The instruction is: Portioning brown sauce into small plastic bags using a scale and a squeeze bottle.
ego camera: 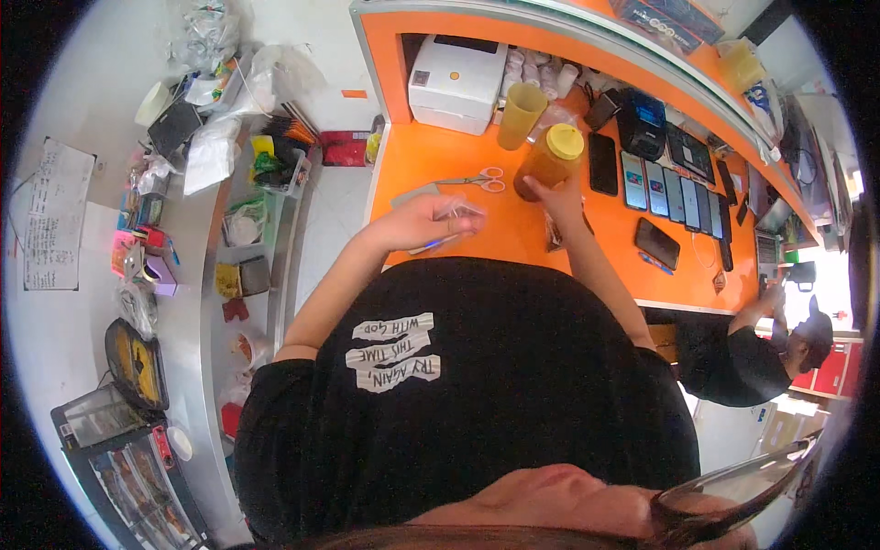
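My left hand (423, 223) is over the orange counter, its fingers pinching a small piece of clear plastic (464, 207). My right hand (558, 199) is wrapped around the lower part of an amber-brown jar (546, 165) with a yellow lid (566, 141), which leans slightly. Scissors (485, 180) with pale pink handles lie between the two hands. A flat grey item (412, 195) is partly covered by my left hand, and a blue pen-like thing (440, 243) shows below it. Behind the jar stands a yellow plastic cup (521, 113).
A white label printer (457, 82) stands at the back of the counter (495, 237). Several phones (658, 189) lie in a row to the right, near a black card terminal (641, 124). Another person (749, 350) is at the far right. Cluttered metal shelving (206, 275) runs along the left.
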A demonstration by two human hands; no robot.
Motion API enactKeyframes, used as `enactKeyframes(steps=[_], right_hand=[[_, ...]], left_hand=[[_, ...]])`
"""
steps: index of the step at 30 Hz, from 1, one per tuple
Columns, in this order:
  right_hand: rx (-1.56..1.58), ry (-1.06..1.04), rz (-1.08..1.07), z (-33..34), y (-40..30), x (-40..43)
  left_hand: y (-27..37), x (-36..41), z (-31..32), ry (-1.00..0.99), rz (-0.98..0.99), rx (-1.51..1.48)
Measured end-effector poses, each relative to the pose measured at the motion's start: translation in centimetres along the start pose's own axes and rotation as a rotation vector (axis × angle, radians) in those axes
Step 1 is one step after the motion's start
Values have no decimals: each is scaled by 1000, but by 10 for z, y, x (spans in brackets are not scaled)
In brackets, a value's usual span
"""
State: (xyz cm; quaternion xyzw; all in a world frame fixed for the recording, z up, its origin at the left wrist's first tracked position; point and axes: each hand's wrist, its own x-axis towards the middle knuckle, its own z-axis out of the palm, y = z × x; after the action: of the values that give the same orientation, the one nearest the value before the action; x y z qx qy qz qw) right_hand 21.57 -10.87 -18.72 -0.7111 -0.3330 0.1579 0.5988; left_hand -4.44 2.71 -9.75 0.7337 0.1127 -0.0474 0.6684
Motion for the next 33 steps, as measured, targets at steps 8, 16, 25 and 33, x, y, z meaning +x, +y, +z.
enactKeyframes(steps=[8,16,25,33], right_hand=[[46,-62,-275,19,-69,-15],[-447,-13,-1019,-14,-186,3],[-796,55,-1423,-36,-232,20],[-915,38,-1431,-36,-246,17]], left_hand=[[52,-24,-12,-167,259,-252],[93,-38,-9,-267,299,-193],[95,-34,-7,-241,250,-379],[98,-37,-9,-196,193,-558]])
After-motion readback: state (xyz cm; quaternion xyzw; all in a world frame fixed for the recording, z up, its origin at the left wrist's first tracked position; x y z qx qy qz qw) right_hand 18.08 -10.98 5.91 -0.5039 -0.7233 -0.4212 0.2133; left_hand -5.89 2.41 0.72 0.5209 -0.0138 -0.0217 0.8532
